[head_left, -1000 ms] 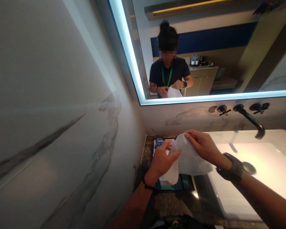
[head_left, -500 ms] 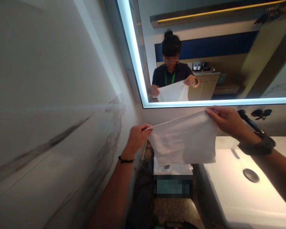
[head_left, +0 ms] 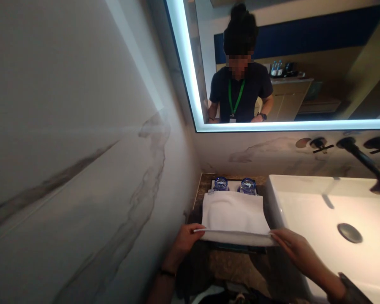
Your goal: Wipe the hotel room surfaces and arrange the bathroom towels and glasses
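Note:
A white towel [head_left: 234, 211] lies partly over a tray [head_left: 229, 247] on the dark stone counter, its near edge stretched between my two hands. My left hand [head_left: 187, 238] pinches the near left corner beside the marble wall. At the near right corner, my right hand [head_left: 289, 245] pinches the cloth close to the sink's side. Two blue-tinted glasses, a left glass [head_left: 221, 183] and a right glass [head_left: 248, 185], stand just behind the towel's far edge. Most of the tray is hidden under the cloth.
A white rectangular sink [head_left: 316, 270] stands to the right, with a black wall faucet [head_left: 364, 160] and a cross handle [head_left: 319, 145] above it. A lit mirror [head_left: 291, 126] hangs ahead, reflecting a person. A marble wall [head_left: 91, 190] closes off the left.
Both hands have come down and nearer with the towel. It hung upright before; now it lies mostly flat over the tray, and the glasses show behind it.

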{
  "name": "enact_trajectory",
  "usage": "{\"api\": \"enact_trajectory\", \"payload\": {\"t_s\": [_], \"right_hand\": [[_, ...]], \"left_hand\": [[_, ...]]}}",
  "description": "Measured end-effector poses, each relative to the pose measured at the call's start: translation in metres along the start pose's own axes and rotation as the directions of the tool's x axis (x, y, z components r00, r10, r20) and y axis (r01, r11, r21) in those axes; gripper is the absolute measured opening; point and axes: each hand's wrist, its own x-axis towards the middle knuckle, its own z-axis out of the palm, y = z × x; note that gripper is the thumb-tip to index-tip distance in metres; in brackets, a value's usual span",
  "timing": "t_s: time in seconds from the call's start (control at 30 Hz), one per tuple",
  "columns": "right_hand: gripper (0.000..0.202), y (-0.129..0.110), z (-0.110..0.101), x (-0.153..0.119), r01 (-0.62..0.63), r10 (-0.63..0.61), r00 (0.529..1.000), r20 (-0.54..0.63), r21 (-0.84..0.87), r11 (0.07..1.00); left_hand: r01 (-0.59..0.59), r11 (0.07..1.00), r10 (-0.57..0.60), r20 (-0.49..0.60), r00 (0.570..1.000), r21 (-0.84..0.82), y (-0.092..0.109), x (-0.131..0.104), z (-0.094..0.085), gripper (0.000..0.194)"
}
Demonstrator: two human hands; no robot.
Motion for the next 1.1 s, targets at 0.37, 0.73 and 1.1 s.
{"api": "enact_trajectory", "payload": {"t_s": [0.37,0.73,1.1], "right_hand": [[0.041,0.031,0.048,0.050,-0.225,0.257,0.964,0.061,-0.320,0.920],[0.035,0.038,0.053,0.107,-0.169,0.206,0.978,0.023,-0.487,0.857],[0.019,0.063,0.051,0.132,-0.147,0.175,0.985,0.009,-0.496,0.856]], "left_hand": [[0.003,0.981,0.030,-0.165,0.986,0.195,-0.020,0.060,0.022,0.030],[0.136,0.902,0.007,-0.329,0.944,0.410,-0.002,0.129,0.014,0.021],[0.074,0.965,0.006,-0.302,0.953,0.251,0.001,0.155,0.026,0.033]]}}
